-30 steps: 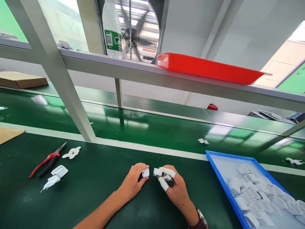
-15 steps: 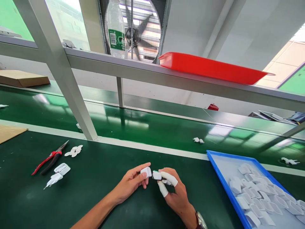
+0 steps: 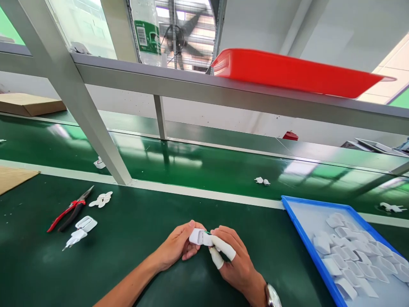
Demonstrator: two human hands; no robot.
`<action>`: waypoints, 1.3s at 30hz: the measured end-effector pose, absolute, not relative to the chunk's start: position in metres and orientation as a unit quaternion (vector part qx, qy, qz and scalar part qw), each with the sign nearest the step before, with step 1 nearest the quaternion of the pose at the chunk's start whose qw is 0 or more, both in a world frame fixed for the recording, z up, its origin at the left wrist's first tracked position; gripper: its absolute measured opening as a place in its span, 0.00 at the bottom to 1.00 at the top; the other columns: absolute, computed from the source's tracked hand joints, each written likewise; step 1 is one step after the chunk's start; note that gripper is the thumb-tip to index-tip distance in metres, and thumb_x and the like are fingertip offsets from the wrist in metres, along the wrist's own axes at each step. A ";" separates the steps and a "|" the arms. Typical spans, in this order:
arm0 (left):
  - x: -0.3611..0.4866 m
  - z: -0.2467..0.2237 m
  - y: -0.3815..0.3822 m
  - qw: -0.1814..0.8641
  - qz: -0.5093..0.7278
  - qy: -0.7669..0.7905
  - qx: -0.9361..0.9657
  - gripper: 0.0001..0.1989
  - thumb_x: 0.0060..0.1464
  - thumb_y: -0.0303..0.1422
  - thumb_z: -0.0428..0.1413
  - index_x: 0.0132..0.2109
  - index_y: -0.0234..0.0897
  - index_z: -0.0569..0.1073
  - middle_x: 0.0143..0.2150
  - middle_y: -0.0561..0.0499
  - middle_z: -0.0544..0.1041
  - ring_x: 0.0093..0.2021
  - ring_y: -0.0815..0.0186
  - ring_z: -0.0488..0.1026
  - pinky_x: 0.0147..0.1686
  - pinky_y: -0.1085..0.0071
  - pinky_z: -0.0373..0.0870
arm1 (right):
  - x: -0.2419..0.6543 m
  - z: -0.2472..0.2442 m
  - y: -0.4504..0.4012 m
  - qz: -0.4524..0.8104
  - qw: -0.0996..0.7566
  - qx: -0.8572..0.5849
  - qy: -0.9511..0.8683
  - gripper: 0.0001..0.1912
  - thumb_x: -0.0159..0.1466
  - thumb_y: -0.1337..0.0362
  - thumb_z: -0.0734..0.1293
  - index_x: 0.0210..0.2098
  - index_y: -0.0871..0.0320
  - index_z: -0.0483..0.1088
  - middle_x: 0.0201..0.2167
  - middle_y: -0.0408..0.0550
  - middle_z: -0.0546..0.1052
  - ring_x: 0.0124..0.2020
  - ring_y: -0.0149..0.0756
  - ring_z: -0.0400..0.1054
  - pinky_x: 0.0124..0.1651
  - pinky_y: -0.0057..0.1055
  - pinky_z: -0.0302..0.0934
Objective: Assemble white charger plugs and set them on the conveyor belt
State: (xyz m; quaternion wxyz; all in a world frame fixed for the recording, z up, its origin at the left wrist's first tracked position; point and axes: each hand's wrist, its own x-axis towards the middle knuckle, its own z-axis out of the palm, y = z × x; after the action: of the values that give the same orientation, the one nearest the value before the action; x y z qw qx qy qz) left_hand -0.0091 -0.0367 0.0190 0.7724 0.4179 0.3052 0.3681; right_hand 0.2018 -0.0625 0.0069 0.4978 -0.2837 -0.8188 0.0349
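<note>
My left hand (image 3: 182,242) is closed around a white plastic housing (image 3: 195,236), its opening turned to the right. Thumb and finger of my right hand (image 3: 230,251), both in white finger cots, pinch a small white part (image 3: 207,239) with a bit of green along its top edge. The two pieces meet end to end above the dark green table; how deep one sits in the other I cannot tell. A watch (image 3: 272,296) is on my right wrist.
Red-handled pliers (image 3: 72,209), flat white pieces (image 3: 101,199) and a white plug part (image 3: 79,232) lie at left. A blue-rimmed tray (image 3: 306,251) of white housings stands at right. Beyond runs a green conveyor belt (image 3: 211,170), under a shelf bearing a red tray (image 3: 287,72).
The gap between the two white pieces has closed, and they now touch. The left thumb has shifted to the top of the housing. The camera view has tilted slightly.
</note>
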 end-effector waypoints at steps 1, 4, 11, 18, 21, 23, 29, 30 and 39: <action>-0.009 0.019 -0.037 0.773 0.368 0.302 0.419 0.28 0.63 0.56 0.52 0.44 0.31 0.73 0.25 0.53 0.70 0.19 0.74 0.58 0.16 0.79 0.50 | 0.202 0.006 -0.063 0.028 0.493 -0.285 -0.822 0.30 0.64 0.80 0.68 0.64 0.59 0.65 0.50 0.57 0.78 0.53 0.46 0.72 0.53 0.49 0.74; -0.009 0.019 -0.037 0.772 0.372 0.294 0.424 0.27 0.64 0.56 0.53 0.45 0.31 0.73 0.24 0.55 0.67 0.19 0.74 0.57 0.16 0.78 0.50 | 0.202 0.005 -0.064 0.012 0.482 -0.284 -0.829 0.29 0.65 0.79 0.68 0.64 0.60 0.66 0.49 0.56 0.78 0.53 0.46 0.72 0.53 0.49 0.74; -0.010 0.020 -0.037 0.774 0.360 0.288 0.433 0.27 0.64 0.55 0.52 0.45 0.31 0.73 0.24 0.56 0.66 0.20 0.74 0.57 0.17 0.78 0.50 | 0.201 0.010 -0.064 0.006 0.473 -0.286 -0.833 0.27 0.66 0.78 0.66 0.63 0.60 0.66 0.49 0.56 0.78 0.52 0.46 0.72 0.53 0.49 0.75; -0.011 0.021 -0.040 0.776 0.351 0.283 0.442 0.27 0.64 0.55 0.53 0.45 0.31 0.73 0.26 0.55 0.66 0.20 0.74 0.58 0.17 0.78 0.51 | 0.199 0.009 -0.066 0.014 0.457 -0.292 -0.840 0.25 0.66 0.77 0.66 0.61 0.60 0.67 0.48 0.56 0.78 0.52 0.46 0.72 0.53 0.48 0.74; -0.010 0.018 -0.041 0.783 0.349 0.277 0.435 0.28 0.62 0.56 0.54 0.46 0.31 0.73 0.29 0.53 0.69 0.21 0.74 0.60 0.17 0.78 0.53 | 0.197 0.008 -0.066 0.026 0.456 -0.293 -0.840 0.25 0.66 0.78 0.65 0.61 0.59 0.67 0.48 0.56 0.77 0.51 0.45 0.72 0.55 0.48 0.73; -0.008 0.016 -0.041 0.787 0.348 0.274 0.429 0.28 0.62 0.56 0.55 0.46 0.31 0.74 0.29 0.52 0.71 0.21 0.74 0.60 0.17 0.78 0.54 | 0.195 0.009 -0.067 0.034 0.456 -0.295 -0.839 0.24 0.66 0.77 0.65 0.60 0.59 0.67 0.49 0.56 0.76 0.52 0.45 0.71 0.56 0.49 0.72; -0.005 0.019 -0.043 0.786 0.345 0.284 0.427 0.31 0.61 0.56 0.56 0.50 0.29 0.77 0.28 0.52 0.70 0.21 0.73 0.61 0.19 0.76 0.56 | 0.192 0.014 -0.068 0.062 0.438 -0.309 -0.842 0.23 0.66 0.77 0.63 0.60 0.59 0.67 0.49 0.57 0.73 0.51 0.45 0.70 0.53 0.48 0.72; -0.005 0.021 -0.043 0.782 0.340 0.289 0.435 0.31 0.61 0.57 0.56 0.50 0.29 0.77 0.28 0.51 0.71 0.23 0.71 0.63 0.20 0.75 0.59 | 0.191 0.014 -0.068 0.066 0.445 -0.310 -0.838 0.24 0.66 0.77 0.63 0.60 0.58 0.66 0.49 0.56 0.74 0.50 0.45 0.70 0.52 0.47 0.72; -0.006 0.024 -0.041 0.763 0.403 0.298 0.408 0.23 0.58 0.48 0.65 0.46 0.30 0.79 0.34 0.45 0.79 0.34 0.63 0.74 0.36 0.69 0.72 | 0.188 0.008 -0.067 0.069 0.488 -0.314 -0.812 0.25 0.67 0.80 0.63 0.61 0.57 0.66 0.48 0.55 0.75 0.48 0.42 0.71 0.49 0.44 0.73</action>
State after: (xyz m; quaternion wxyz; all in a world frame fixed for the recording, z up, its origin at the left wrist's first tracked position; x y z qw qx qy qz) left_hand -0.0058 -0.0411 0.0237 0.7628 0.4082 0.2979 0.4035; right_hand 0.1881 -0.0672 0.0084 0.4881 -0.3135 -0.8116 0.0687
